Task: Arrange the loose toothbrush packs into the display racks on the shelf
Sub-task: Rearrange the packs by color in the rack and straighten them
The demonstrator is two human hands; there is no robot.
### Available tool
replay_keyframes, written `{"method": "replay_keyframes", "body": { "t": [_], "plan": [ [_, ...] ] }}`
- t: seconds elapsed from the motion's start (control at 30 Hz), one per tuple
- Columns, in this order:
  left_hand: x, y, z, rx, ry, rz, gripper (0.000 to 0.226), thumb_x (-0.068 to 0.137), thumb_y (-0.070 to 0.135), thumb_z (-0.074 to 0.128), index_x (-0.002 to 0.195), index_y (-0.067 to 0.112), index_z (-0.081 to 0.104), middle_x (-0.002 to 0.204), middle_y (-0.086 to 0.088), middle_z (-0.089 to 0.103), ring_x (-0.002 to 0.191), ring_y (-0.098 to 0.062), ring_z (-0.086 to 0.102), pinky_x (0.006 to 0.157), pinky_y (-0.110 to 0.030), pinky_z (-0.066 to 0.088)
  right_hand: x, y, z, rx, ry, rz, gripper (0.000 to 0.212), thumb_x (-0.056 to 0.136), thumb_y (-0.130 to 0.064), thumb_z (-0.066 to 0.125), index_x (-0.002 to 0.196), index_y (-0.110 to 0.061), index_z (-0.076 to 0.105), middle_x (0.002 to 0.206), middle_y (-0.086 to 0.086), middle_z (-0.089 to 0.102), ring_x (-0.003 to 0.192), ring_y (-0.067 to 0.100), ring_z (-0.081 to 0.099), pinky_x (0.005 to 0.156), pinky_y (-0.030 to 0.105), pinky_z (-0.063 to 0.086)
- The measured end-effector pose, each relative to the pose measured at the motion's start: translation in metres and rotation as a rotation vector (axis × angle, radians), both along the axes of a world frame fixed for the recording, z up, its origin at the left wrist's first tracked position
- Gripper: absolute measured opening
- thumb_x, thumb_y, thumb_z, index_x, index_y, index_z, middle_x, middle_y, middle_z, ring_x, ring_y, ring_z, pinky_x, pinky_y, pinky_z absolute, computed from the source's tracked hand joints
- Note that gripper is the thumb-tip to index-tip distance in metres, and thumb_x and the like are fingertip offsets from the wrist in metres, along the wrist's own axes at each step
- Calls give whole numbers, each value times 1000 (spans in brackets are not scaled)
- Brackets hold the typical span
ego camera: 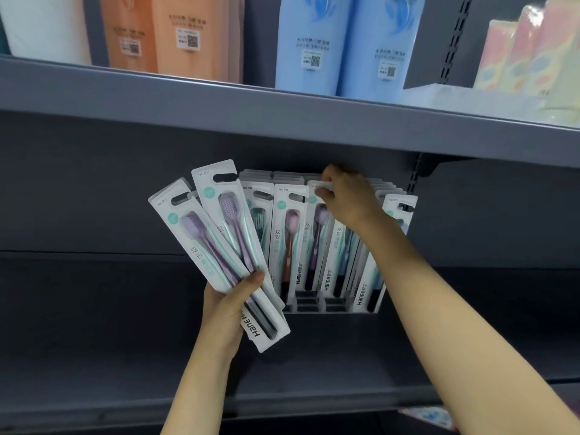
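My left hand (227, 312) grips the lower ends of two loose toothbrush packs (219, 246), white cards with purple brushes, fanned out up and to the left. Behind them a clear display rack (317, 304) stands on the dark shelf, with several rows of upright packs in it. My right hand (346, 199) reaches over the rack and pinches the top edge of a pack with a purple brush (317, 240) in a middle row. That pack sits upright among the others. My right forearm covers part of the rows on the right.
The grey upper shelf (282, 117) hangs just above my right hand. On it stand orange (163, 36) and blue (345, 45) product packs and pastel packs (533, 51) at the right. Dark shelf surface (94, 309) lies left of the rack and below it.
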State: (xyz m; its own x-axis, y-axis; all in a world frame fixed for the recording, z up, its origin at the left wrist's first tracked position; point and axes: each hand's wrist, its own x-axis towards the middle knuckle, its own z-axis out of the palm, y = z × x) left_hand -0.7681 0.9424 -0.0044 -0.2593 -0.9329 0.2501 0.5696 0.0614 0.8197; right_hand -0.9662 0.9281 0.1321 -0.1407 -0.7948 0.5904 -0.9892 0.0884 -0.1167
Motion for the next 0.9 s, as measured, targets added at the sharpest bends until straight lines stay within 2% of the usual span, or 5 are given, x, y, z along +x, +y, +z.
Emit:
{"method": "replay_keyframes", "body": {
  "t": [0.17,0.3,0.47,0.63,0.9],
  "plan": [
    [-1,-3,1,-17,17,1,61,62,18,79,118,4,58,93,-14,65,89,-45,64,70,-53,57,0,2,11,13,-94,71,24,97,-23,50,108,-2,53,106,16,63,97,30,59,71,24,31],
    [-5,-5,2,-28,22,6,47,70,11,71,115,5,60,88,-11,66,83,-40,66,65,-47,57,-3,1,15,-11,-152,85,23,96,-25,49,105,-4,55,101,15,64,93,31,59,73,28,38],
    [-8,-6,4,-40,29,-16,59,64,18,79,118,5,58,93,-13,65,92,-46,62,75,-62,54,7,0,14,-171,-243,74,12,87,-19,51,87,-10,60,85,9,68,80,27,61,78,35,49],
    [-6,-1,7,-50,12,-43,40,67,-1,72,104,5,59,68,-3,69,57,-20,69,50,-30,55,18,9,25,-145,-182,13,19,80,-15,51,74,-7,66,62,0,61,59,16,55,60,20,34],
    [0,2,11,-61,14,-42,36,70,1,70,104,6,59,67,-2,68,57,-17,69,50,-27,54,-6,38,10,-134,-235,-67,16,79,-9,48,70,-10,62,61,2,62,60,20,55,50,21,32]
  ]
}}
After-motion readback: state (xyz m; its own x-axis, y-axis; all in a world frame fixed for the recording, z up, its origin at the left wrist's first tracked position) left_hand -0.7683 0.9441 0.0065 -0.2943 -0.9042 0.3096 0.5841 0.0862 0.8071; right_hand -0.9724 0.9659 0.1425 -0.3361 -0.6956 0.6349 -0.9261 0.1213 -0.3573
